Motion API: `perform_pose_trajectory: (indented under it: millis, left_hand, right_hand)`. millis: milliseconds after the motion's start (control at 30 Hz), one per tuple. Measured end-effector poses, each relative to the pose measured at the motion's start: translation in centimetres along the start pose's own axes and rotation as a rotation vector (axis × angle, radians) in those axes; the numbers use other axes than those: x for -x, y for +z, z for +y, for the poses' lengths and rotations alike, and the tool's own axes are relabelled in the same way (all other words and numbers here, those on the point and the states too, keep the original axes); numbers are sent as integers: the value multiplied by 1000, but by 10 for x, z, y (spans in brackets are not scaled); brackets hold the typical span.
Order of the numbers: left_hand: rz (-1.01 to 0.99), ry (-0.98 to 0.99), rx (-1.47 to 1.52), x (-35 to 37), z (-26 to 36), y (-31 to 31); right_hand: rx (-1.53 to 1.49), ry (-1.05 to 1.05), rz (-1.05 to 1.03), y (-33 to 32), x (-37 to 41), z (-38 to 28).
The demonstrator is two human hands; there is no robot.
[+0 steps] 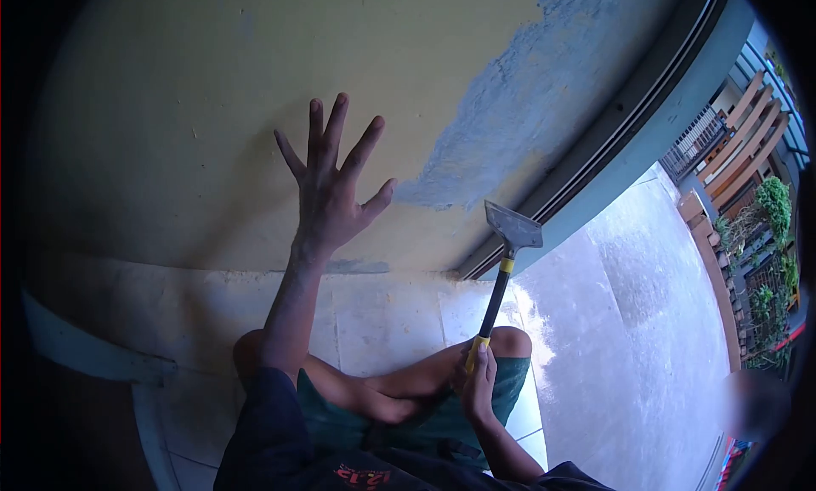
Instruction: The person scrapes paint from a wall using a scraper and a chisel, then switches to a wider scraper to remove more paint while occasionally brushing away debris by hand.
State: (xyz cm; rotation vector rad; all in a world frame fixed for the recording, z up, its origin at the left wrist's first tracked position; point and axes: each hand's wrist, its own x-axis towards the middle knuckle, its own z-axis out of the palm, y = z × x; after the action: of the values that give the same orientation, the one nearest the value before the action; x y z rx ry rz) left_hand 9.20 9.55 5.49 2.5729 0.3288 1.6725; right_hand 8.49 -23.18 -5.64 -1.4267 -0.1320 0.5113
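My left hand (331,185) is raised in front of the yellowish wall (170,134) with its fingers spread and nothing in it; whether it touches the wall I cannot tell. Lower right, my right hand (480,389) is wrapped round the yellow handle end of a scraper (495,300). The scraper points up, its wide metal blade near the lower corner of the dark door frame. Between my left hand and the frame, a bluish-grey bare patch (501,117) shows on the wall, with ragged edges.
My crossed legs rest on the pale tiled floor (365,313), below the wall. A dark frame (612,143) runs up the right side of the wall. Outside are a concrete floor (637,304), plants (772,206) and a brown slatted structure (748,143). A bluish curved bar (93,347) is at lower left.
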Motion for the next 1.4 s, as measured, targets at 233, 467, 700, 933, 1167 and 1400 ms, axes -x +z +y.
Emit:
perform_pose_trajectory:
  millis: [233,467,700,933,1167,1400]
  left_hand:
    - [-27,-70,-150,5,-9,-14]
    - [-51,-147,-212,64,-34,11]
    - [-62,-137,-247,80,-50,38]
    - [-35,-131,-269,84,-64,52]
    - [-63,-87,-326,86,-70,56]
    - [-69,-83,-330,87,-72,57]
  right_hand:
    - [-99,199,-225,-8,-3,-3]
    - [-48,154,-390,12,-38,21]
    - [-122,141,-337,24,-67,37]
    - [-126,210,-314,23,-76,49]
    - [-156,253,-324,18,-80,55]
    - [-250,482,-350,-6,-55,77]
